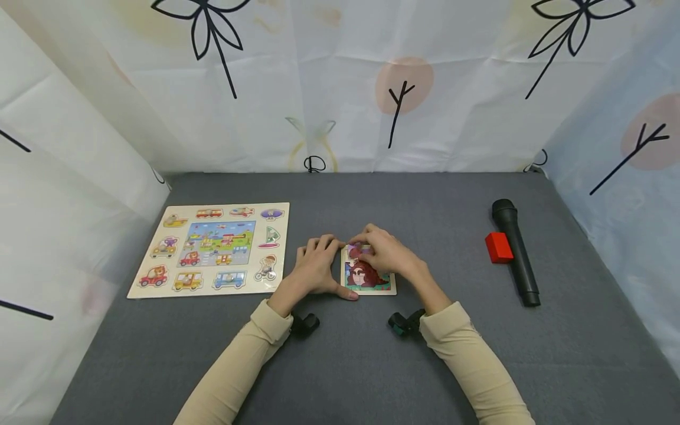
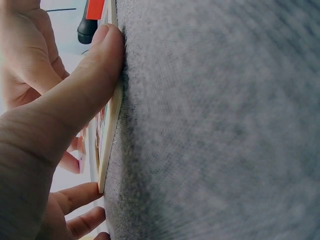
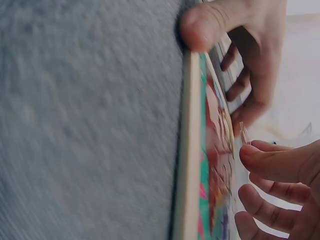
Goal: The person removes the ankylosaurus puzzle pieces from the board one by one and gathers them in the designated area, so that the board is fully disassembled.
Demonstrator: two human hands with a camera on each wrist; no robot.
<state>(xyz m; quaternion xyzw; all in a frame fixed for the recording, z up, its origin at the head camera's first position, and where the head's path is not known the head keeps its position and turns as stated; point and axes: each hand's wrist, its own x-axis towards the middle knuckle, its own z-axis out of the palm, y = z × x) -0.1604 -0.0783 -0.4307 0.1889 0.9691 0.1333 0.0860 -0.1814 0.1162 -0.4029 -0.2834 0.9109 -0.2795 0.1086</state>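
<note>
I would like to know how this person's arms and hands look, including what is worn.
The left sleeve and right sleeve are long and plain beige. A small black device shows beside the left cuff, a similar device beside the right cuff. The left hand and right hand wear no gloves.

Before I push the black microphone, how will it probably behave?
The black microphone would probably roll, since its handle looks round. The red block close beside it may hinder rolling leftward. The microphone's wider head could make it curve.
</note>
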